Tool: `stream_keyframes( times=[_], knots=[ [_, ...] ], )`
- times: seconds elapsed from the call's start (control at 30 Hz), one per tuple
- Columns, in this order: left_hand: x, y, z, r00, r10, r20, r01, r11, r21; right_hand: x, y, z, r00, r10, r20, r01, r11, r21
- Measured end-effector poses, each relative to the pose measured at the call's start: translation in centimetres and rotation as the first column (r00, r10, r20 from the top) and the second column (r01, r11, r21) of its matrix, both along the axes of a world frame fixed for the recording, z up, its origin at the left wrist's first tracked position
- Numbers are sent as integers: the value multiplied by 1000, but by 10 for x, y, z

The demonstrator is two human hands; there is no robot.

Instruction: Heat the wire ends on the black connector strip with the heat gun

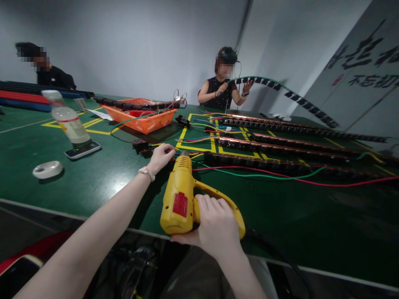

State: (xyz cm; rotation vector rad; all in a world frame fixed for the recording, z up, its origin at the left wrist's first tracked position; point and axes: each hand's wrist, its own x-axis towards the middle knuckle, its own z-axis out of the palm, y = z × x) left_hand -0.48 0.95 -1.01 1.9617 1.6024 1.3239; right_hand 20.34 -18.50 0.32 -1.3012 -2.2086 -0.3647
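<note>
One heat gun (178, 187) within right grip (216, 222)

The scene is shown in a single view, taken from head height and faced forward and down across the worktop (299, 224). The left hand (160, 157) and right hand (215, 224) are seen from close above and behind. Farther off, a co-worker (218, 90) and the wall (140, 45) are taken in, and the worktop's near edge is slanted down rightward.

Left hand (161, 158): pale, pink-tinged bracelet (147, 173) at wrist. Forearms (93, 232) bare. Dark clothing (193, 274) over lap.
</note>
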Motion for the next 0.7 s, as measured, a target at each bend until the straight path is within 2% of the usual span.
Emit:
stream_keyframes(
  times=[0.1,0.23,0.5,0.7],
  knots=[
    [0,1,2,990,-109,90,117,989,-94,-10,5,5,999,7,52,-5,999,-42],
    [-3,6,2,978,-98,183,111,992,-60,-20,9,7,992,25,126,-12,995,-102],
    [-6,8,1,967,-128,218,144,988,-58,-23,8,10,997,25,77,-11,985,-173],
    [-8,8,0,958,-177,224,193,980,-48,-9,11,15,986,157,-47,-163,965,-204]
  ],
)
